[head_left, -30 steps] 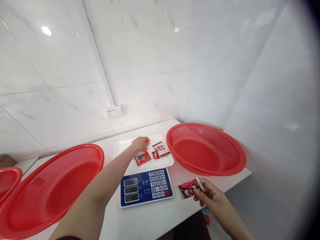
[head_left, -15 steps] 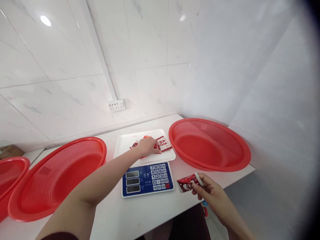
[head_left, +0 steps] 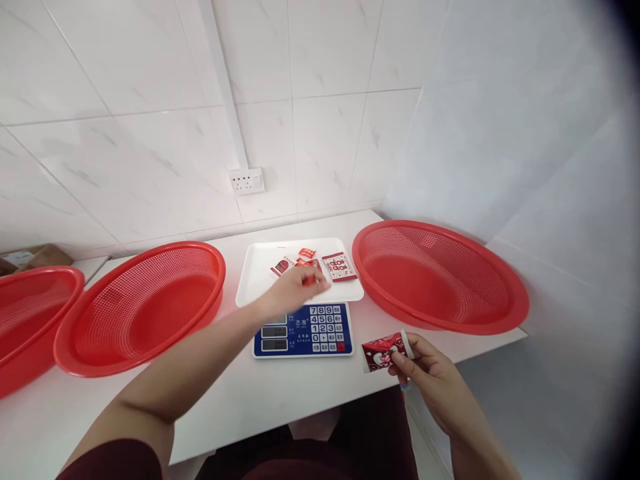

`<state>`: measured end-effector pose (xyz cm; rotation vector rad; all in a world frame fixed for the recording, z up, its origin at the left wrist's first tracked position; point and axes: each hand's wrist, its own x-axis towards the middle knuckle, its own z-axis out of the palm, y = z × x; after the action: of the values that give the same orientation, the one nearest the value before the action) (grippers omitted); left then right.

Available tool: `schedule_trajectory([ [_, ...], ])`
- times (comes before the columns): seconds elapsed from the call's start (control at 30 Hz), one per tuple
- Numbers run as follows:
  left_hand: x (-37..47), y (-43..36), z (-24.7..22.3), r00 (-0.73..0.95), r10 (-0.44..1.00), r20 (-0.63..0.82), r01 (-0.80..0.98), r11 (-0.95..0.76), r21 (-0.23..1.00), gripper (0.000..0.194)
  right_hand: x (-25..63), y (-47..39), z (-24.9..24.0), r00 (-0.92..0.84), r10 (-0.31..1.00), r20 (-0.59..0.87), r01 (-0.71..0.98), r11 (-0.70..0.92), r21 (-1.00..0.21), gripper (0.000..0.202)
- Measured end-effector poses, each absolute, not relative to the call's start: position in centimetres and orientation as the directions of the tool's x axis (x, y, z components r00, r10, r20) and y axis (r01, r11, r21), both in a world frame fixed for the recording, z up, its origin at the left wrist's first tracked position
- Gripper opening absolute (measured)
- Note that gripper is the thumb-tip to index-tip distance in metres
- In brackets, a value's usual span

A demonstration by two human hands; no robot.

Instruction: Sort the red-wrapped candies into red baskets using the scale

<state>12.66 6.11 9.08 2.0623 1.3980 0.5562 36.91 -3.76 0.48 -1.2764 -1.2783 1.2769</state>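
My right hand [head_left: 433, 373] pinches a red printed packet [head_left: 383, 352] with pale edges between thumb and fingers, past the scale's right side. My left hand [head_left: 293, 288] hovers above the near edge of a white tray [head_left: 257, 270]; its fingers are slightly blurred and look apart, and nothing shows in them. On the tray, a flat red-and-white packet [head_left: 339, 267] lies at the right. Small red packets [head_left: 307, 253] and a red-and-white one [head_left: 283, 266] lie beyond my left hand, which partly covers them. My left hand and wrist hide part of the scale's blue panel [head_left: 303, 340].
A red plastic basket [head_left: 440, 320] stands to the tray's right, near the table's corner. Two more red baskets, a large one [head_left: 145, 313] and one cut off by the frame [head_left: 35, 313], stand at the left. A wall socket [head_left: 247, 181] is above the white table [head_left: 300, 393].
My left hand has drawn back from the packets towards the tray's near edge, uncovering some of them. My right hand still holds its packet. The camera view has shifted.
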Motion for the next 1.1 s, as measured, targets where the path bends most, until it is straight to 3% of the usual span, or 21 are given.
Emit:
schedule_trajectory([
  [0.07,12.4,2.5,7.7,0.418,0.908,0.014,0.58,-0.279,0.765,0.03,35.9,-3.6,0.8,-0.123,0.989,-0.08,0.037,-0.076,-0.996,0.03],
  [0.27,11.8,-4.2,3.4,0.455,0.877,-0.155,0.291,0.018,0.957,0.04,31.4,-3.6,2.4,-0.356,0.926,-0.126,0.134,-0.083,-0.987,0.026],
  [0.5,9.4,-5.4,2.0,0.206,0.967,-0.15,0.083,0.136,0.987,0.025,28.5,-2.9,3.8,-0.442,0.896,-0.026,0.366,0.154,-0.918,0.022],
  [0.6,7.7,-5.2,1.9,0.127,0.963,-0.236,-0.039,0.242,0.969,0.031,29.1,-0.5,4.3,-0.315,0.943,0.111,0.529,0.271,-0.804,0.026],
  [0.7,6.3,-5.1,1.9,0.061,0.95,-0.305,-0.173,0.311,0.934,0.04,29.7,3.2,4.7,-0.192,0.945,0.265,0.749,0.315,-0.582,0.031],
  [0.83,4.8,-5.6,1.9,-0.032,0.945,-0.325,-0.264,0.306,0.915,0.045,29.5,7.4,5.0,-0.28,0.929,0.242,0.906,0.339,-0.253,0.036],
  [0.9,4.0,-5.9,1.9,-0.075,0.943,-0.324,-0.29,0.29,0.912,0.045,29.0,8.5,5.0,-0.307,0.931,0.198,0.929,0.338,-0.149,0.039],
  [1.0,2.7,-6.3,1.7,-0.139,0.936,-0.324,-0.316,0.268,0.91,0.041,28.2,8.9,5.0,-0.295,0.944,0.15,0.947,0.31,-0.084,0.041],
  [1.1,1.5,-6.5,1.3,-0.192,0.922,-0.336,-0.333,0.261,0.906,0.038,27.6,8.5,5.0,-0.278,0.951,0.14,0.949,0.294,-0.116,0.041],
])
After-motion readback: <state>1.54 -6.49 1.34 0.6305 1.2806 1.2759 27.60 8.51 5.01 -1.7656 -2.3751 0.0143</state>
